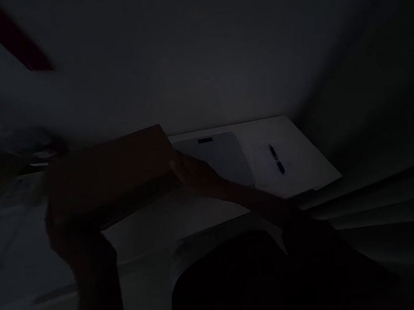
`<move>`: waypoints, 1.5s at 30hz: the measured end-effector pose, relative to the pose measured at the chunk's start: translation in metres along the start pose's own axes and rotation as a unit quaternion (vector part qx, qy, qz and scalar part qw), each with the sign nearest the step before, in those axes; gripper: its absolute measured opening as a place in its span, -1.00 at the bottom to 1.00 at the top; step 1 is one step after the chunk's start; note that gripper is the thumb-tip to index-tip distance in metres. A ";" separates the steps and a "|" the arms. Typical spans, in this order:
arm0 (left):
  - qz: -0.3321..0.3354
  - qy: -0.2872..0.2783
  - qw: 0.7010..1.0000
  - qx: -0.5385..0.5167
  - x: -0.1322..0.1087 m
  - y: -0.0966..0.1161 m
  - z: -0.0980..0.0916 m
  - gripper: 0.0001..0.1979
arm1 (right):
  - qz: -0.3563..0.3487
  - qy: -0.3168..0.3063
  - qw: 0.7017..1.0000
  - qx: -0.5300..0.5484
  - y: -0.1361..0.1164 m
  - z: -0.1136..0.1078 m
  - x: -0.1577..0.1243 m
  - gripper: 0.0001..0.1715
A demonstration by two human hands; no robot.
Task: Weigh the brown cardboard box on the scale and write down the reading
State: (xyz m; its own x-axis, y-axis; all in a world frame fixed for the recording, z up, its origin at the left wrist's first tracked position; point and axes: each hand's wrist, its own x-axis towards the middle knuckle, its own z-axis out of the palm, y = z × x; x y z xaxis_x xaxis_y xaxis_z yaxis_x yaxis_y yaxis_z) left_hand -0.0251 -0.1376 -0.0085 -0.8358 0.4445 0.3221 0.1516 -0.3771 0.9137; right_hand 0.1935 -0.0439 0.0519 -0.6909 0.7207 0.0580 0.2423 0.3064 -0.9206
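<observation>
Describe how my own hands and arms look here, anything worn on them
The picture is very dark. The left hand and right hand look bare, with no gloves, rings or watch that I can make out. Both forearms show no clear sleeve edge. Finer detail is lost in the dimness and blur.

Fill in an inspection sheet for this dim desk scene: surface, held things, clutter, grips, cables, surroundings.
Surface: pale desk top, very dark picture.
Held things: brown flat board, held at both ends; blurred.
Clutter: black pen lying on white sheet; grey sheet beside it.
Grips: left hand on the board's left end; right hand on its right edge.
Cables: nothing seen.
Surroundings: plain wall; blurred red shapes upper left.
</observation>
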 end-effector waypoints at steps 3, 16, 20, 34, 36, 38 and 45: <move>0.025 -0.038 0.999 -0.004 -0.007 -0.003 0.028 -0.46 | -0.009 0.053 0.998 -0.033 0.010 -0.022 -0.011 -0.20; -0.080 -0.179 0.981 -0.015 -0.062 -0.017 0.104 -0.50 | 0.052 0.185 0.972 -0.136 0.057 -0.082 -0.068 -0.19; -0.094 -0.201 0.975 0.016 -0.071 -0.016 0.110 -0.49 | 0.046 0.202 0.968 -0.139 0.065 -0.085 -0.075 -0.22; -0.163 -0.167 0.972 0.031 -0.072 -0.023 0.115 -0.47 | 0.070 0.200 0.970 -0.122 0.068 -0.087 -0.078 -0.22; -0.170 -0.175 0.969 0.040 -0.074 -0.018 0.116 -0.47 | 0.071 0.203 0.969 -0.118 0.067 -0.086 -0.079 -0.23; -0.168 -0.176 0.969 0.048 -0.074 -0.015 0.116 -0.48 | 0.074 0.202 0.970 -0.110 0.067 -0.086 -0.079 -0.24; -0.139 -0.185 0.970 0.068 -0.073 -0.018 0.112 -0.48 | 0.079 0.206 0.971 -0.095 0.068 -0.084 -0.079 -0.26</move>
State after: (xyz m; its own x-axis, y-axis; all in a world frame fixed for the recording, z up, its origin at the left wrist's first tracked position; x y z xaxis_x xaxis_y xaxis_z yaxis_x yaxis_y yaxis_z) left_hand 0.0918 -0.0724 -0.0211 -0.6107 0.7852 0.1025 0.0359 -0.1018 0.9942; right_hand 0.3215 -0.0274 0.0175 -0.3135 0.9435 0.1075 0.4714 0.2529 -0.8449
